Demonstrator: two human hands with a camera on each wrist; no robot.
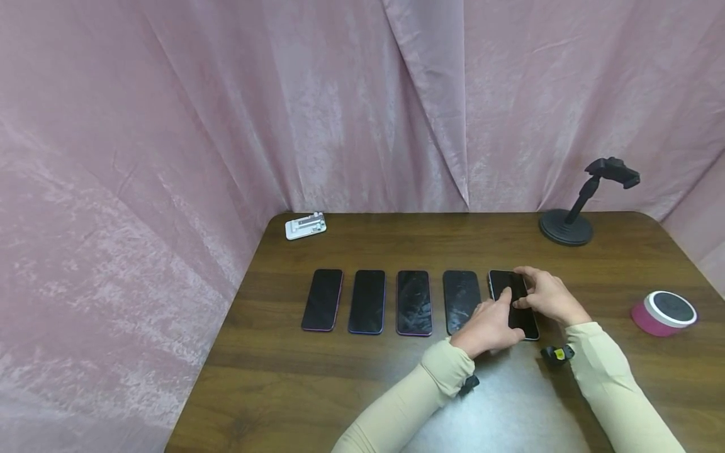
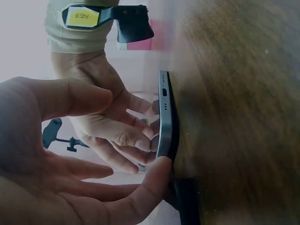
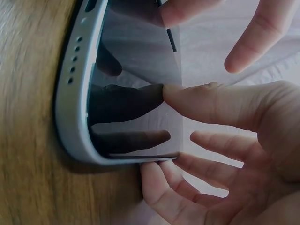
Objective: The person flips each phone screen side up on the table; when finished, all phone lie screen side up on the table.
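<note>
A phone (image 1: 528,322) with a pale metal frame lies screen up at the right end of a row of phones. My right hand (image 1: 550,297) pinches its right side: in the right wrist view the thumb (image 3: 206,103) meets the screen and the other fingers sit at the side edge. From the left, my left hand (image 1: 489,326) reaches over it with fingers extended. A left fingertip (image 2: 161,166) touches the corner of the phone's frame (image 2: 165,108) in the left wrist view, while the left thumb stays apart from it. Close beside the left hand lies a dark phone (image 1: 460,296).
Farther left lie three more dark phones, the nearest a smudged phone (image 1: 414,302). A white gadget with a grey bracket (image 1: 306,226) is at the back left of the wooden table (image 1: 255,390). To the right stand a black clamp stand (image 1: 568,228) and a pink round container (image 1: 661,314).
</note>
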